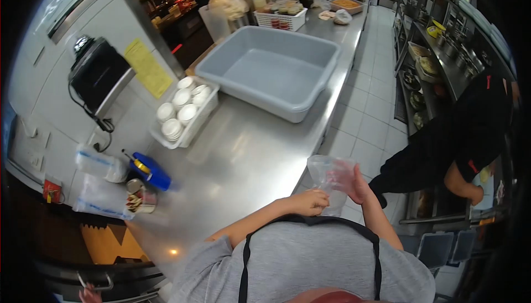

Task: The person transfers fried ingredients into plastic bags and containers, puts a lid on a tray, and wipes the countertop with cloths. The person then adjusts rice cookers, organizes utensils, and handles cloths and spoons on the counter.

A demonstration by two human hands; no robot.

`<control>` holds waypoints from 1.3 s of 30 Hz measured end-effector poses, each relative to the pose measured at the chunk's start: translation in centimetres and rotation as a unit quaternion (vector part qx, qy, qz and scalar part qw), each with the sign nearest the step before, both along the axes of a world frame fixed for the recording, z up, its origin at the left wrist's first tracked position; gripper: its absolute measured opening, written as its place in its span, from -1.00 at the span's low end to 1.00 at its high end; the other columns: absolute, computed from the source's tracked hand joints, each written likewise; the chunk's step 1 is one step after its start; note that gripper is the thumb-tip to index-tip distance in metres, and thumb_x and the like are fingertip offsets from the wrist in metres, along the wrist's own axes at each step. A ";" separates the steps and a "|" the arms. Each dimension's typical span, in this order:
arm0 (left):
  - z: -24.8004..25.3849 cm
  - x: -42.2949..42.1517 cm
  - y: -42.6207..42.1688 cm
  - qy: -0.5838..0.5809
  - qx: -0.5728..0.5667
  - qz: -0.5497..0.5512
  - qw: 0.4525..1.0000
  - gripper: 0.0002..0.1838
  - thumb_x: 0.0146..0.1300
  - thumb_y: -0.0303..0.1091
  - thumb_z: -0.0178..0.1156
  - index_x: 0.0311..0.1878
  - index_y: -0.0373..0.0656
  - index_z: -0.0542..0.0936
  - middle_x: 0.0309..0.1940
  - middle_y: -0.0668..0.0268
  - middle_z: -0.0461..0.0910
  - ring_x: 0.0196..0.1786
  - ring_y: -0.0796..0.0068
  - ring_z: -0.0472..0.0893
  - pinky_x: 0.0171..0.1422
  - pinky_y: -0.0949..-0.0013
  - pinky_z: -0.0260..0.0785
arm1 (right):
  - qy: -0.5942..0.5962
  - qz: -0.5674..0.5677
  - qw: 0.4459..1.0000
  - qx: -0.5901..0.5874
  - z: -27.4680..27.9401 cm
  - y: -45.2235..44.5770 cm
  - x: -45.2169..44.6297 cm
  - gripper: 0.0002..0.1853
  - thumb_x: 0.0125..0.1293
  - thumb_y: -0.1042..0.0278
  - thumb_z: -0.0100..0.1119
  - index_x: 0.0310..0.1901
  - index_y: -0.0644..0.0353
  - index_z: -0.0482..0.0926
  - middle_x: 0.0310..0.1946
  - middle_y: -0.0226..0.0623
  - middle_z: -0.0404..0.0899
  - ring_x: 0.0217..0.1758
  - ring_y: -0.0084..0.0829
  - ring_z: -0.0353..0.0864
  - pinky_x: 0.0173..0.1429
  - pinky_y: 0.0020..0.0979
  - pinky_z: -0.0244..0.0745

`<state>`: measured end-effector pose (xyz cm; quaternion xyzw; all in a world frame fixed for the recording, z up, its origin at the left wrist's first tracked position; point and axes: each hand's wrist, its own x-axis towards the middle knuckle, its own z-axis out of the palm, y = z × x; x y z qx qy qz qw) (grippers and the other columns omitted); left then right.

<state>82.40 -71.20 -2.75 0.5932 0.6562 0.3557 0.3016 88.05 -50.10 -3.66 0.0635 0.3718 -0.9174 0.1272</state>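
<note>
A long stainless-steel worktop [243, 156] runs from the lower left of a restaurant kitchen to the far end, beside a pale tiled floor [370, 112]. The person wearing the camera stands at its near end in a grey shirt [310, 250] with dark straps. To the right, a co-worker [478, 118] in dark clothes works at shelving, well apart.

On the worktop's far half sits a large grey tub [265, 98], upright. Just beside its left corner is a white tray [200, 124] holding stacks of small white rounds [187, 115], perhaps lids or cups. Nearest the person, in front of the chest and past the worktop's right edge, is a clear plastic bag [322, 169], held up in the air. At the left, near the wall, a blue container [157, 178] stands next to an open-looking tin [146, 202].

The left hand [311, 202] has its fingers curled, seemingly pinching the bag's lower left part. The right hand [361, 188] is raised at the bag's right side, its fingers showing pink through the plastic; whether they are inside or behind it, or gripping it, I cannot tell.

The bag is off the worktop and partly spread. No contents show through it, so the handling looks early, with the spreading probably unfinished.
</note>
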 end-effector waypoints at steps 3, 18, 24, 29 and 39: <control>0.7 -2.4 7.2 0.106 -0.120 -0.082 0.984 -0.82 0.13 -0.29 0.06 -0.37 -0.22 0.47 -0.09 0.25 0.50 0.15 0.22 0.40 0.34 0.10 0.07 | -0.029 0.035 0.971 0.237 -1.3 6.7 -0.4 -0.44 0.25 -0.07 0.09 0.14 0.18 0.38 -0.13 -0.32 0.53 -0.04 -0.42 0.49 0.13 -0.33 0.31; 3.1 -17.6 32.9 0.029 0.010 0.262 0.965 -0.85 0.20 -0.42 0.06 -0.36 -0.30 0.55 -0.45 0.23 0.58 -0.33 0.49 0.56 -0.20 0.39 0.37 | 0.063 -0.007 0.903 0.425 2.7 26.8 -13.7 -0.65 0.30 -0.02 0.02 -0.26 0.15 0.49 -0.27 -0.46 0.50 -0.13 -0.59 0.42 0.05 -0.49 0.27; 4.5 -27.1 42.7 0.178 -0.020 -0.004 0.984 -0.83 0.11 -0.34 0.18 -0.37 -0.26 0.60 -0.40 0.12 0.58 -0.32 0.22 0.58 -0.22 0.31 0.37 | -0.085 -0.181 0.916 0.348 1.7 32.3 -19.1 -0.74 0.23 0.10 0.14 -0.24 0.12 0.52 -0.31 -0.46 0.54 -0.23 -0.63 0.48 -0.19 -0.56 0.35; 5.4 -31.4 50.6 0.104 -0.114 -0.050 0.987 -0.71 0.19 -0.21 0.16 -0.35 -0.32 0.58 -0.54 0.25 0.55 -0.43 0.41 0.52 -0.28 0.37 0.34 | -0.084 -0.313 0.897 0.300 2.8 37.1 -21.7 -0.78 0.23 0.18 0.14 -0.19 0.11 0.51 -0.32 -0.47 0.53 -0.21 -0.61 0.49 -0.17 -0.52 0.40; -0.3 -44.4 60.3 0.156 0.030 0.160 0.974 -0.74 0.25 -0.20 0.02 -0.31 -0.21 0.54 -0.41 0.13 0.55 -0.35 0.10 0.54 -0.22 0.16 0.37 | 0.096 -0.321 0.942 -0.033 0.4 49.6 -30.5 -0.87 0.37 0.34 -0.09 -0.17 0.16 0.42 -0.12 -0.30 0.51 0.02 -0.46 0.47 0.06 -0.38 0.40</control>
